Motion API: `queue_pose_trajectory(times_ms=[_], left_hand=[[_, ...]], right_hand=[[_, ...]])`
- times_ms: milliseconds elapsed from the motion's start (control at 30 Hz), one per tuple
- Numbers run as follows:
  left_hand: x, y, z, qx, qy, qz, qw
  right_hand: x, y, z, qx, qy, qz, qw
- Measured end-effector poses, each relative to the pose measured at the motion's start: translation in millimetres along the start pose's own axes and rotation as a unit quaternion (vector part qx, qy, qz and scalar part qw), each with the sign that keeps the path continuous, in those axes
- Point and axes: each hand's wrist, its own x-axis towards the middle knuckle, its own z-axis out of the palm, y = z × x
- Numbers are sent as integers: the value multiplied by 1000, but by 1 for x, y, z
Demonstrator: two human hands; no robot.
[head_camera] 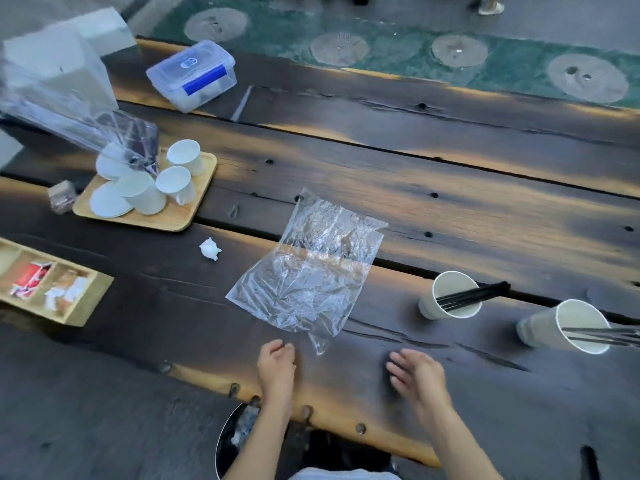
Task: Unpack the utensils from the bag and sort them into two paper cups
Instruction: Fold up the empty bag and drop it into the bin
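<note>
Plastic bag (308, 268) flat on counter (485, 188), hands (277, 367) (414, 374) empty, loosely open; right cup (568, 329) leaning, could tip

One head-worn wide-angle view looks forward and steeply down across the wooden table (450, 188) from its near edge.

Outdoor café-style spot: rough wooden table (450, 188), tray of cups (194, 216), condiment box (86, 303), paved ground.
</note>
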Motion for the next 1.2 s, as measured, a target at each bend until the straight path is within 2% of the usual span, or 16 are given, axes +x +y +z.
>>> queue_pose_trajectory(times_ms=[67, 133, 233, 300, 400, 467, 567, 733, 867, 967, 1033, 1133, 1200], left_hand=[[11, 19, 0, -94, -5, -24, 995], [22, 35, 1, -139, -18, -40, 989], [30, 46, 1, -101, -53, -43, 993], [28, 46, 2, -97, -75, -52, 991], [21, 40, -2, -121, -110, -80, 983], [20, 32, -11, -139, -111, -103, 979], [31, 25, -30, -144, -67, -103, 982], [44, 15, -51, -51, -31, -45, 997], [48, 0, -54, -12, -54, -77, 995], [50, -5, -56, 87, -92, -93, 988], [55, 5, -52, 160, -103, -53, 980], [63, 42, -39, 282, -93, 64, 953], [73, 70, -22, 301, -103, 116, 941]], right_hand=[[-4, 16, 36, -85, -57, 31, 994], [-9, 25, 67, -121, -89, 46, 988], [-11, 37, 96, -105, -98, 83, 986], [-9, 44, 104, -36, -102, 93, 990], [-8, 50, 103, 38, -81, 47, 995], [-8, 52, 96, -2, -54, 1, 999], [-7, 52, 77, -78, -45, -48, 995], [-1, 48, 39, -116, -51, -55, 990], [4, 44, 19, -161, -37, -68, 984], [3, 41, 8, -204, -51, -62, 976], [4, 37, 2, -223, -75, -53, 970], [10, 30, -4, -245, -84, -58, 964], [16, 25, -4, -254, -83, -68, 961]])
